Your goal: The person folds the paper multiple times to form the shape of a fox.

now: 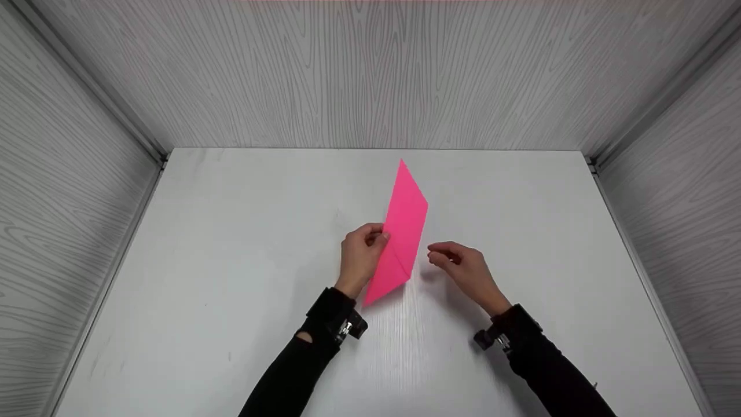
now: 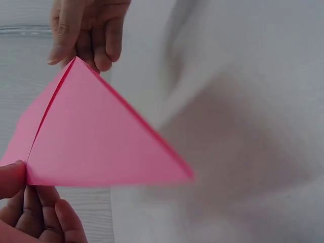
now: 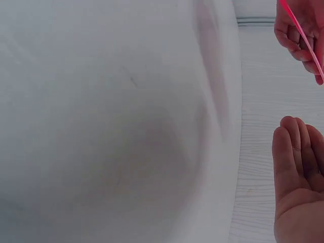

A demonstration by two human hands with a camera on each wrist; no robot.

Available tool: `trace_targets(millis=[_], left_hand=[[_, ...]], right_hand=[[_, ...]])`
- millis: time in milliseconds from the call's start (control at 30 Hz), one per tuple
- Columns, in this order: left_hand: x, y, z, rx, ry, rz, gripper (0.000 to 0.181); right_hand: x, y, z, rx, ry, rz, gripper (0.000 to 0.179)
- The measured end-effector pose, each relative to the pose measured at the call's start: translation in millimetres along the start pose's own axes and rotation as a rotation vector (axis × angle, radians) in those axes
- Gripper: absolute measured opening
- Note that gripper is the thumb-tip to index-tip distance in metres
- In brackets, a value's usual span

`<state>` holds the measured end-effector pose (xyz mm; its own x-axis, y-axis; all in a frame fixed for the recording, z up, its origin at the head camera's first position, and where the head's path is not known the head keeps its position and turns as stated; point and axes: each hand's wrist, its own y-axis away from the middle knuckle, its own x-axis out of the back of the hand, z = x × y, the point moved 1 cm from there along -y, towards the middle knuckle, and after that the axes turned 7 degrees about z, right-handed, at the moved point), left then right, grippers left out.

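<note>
A folded sheet of bright pink paper (image 1: 406, 220) is held up over the white table, tilted, with a crease line near its lower end. My left hand (image 1: 363, 255) pinches its left edge between thumb and fingers. In the left wrist view the paper (image 2: 106, 136) shows a triangular flap with a slit along the fold, and the left thumb (image 2: 11, 179) lies on its lower corner. My right hand (image 1: 463, 269) is just right of the paper, its fingers loosely bent and holding nothing. The right wrist view shows that hand (image 3: 301, 172) apart from the paper's thin edge (image 3: 304, 38).
The white tabletop (image 1: 231, 231) is bounded by a grey wood-grain panel (image 1: 370, 75) at the back and similar side panels (image 1: 63, 174) left and right. Shadows of the hands and paper fall on the table. Both wrists wear black straps with small cameras.
</note>
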<state>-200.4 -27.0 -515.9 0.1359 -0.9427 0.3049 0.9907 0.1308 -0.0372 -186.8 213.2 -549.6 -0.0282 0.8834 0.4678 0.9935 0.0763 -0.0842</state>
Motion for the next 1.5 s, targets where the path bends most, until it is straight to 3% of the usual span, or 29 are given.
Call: trace_targets(millis=[167, 233, 333, 433, 567, 833, 933, 1133, 1300, 1500], left_hand=[[0.4, -7.1, 0.2, -0.079, -0.113, -0.042, 0.024], [1.1, -9.4, -0.2, -0.084, -0.155, -0.071, 0.023], [2.1, -12.1, -1.9, -0.086, -0.242, -0.119, 0.023], [2.2, -13.2, -5.0, -0.118, -0.362, -0.159, 0.021], [-0.2, -15.2, -9.4, -0.189, -0.513, -0.184, 0.017], [-7.1, -18.7, -11.3, -0.183, -0.623, -0.258, 0.018], [-10.3, -19.7, -11.9, -0.19, -0.629, -0.27, 0.018], [-17.3, -21.8, -14.1, -0.177, -0.588, -0.288, 0.019], [-20.6, -22.4, -19.0, -0.16, -0.525, -0.282, 0.015], [-22.9, -23.7, -24.6, -0.157, -0.5, -0.253, 0.014]], right_hand=[[7, -0.3, -3, 0.004, -0.051, 0.097, 0.028], [7, -0.1, -4, 0.028, -0.059, 0.144, 0.023], [5, 0.2, -8, 0.133, 0.002, 0.217, 0.013], [1, -0.4, -13, 0.304, 0.118, 0.254, 0.009], [-1, -6.9, -25, 0.494, 0.266, 0.23, 0.019], [-7, -31.4, -51, 0.648, 0.507, 0.107, 0.03], [-14, -36.5, -54, 0.609, 0.536, -0.004, 0.028], [-28, -44.4, -53, 0.361, 0.561, -0.209, 0.02], [-35, -49.3, -50, 0.239, 0.561, -0.255, 0.017], [-40, -55.9, -43, 0.185, 0.553, -0.258, 0.018]])
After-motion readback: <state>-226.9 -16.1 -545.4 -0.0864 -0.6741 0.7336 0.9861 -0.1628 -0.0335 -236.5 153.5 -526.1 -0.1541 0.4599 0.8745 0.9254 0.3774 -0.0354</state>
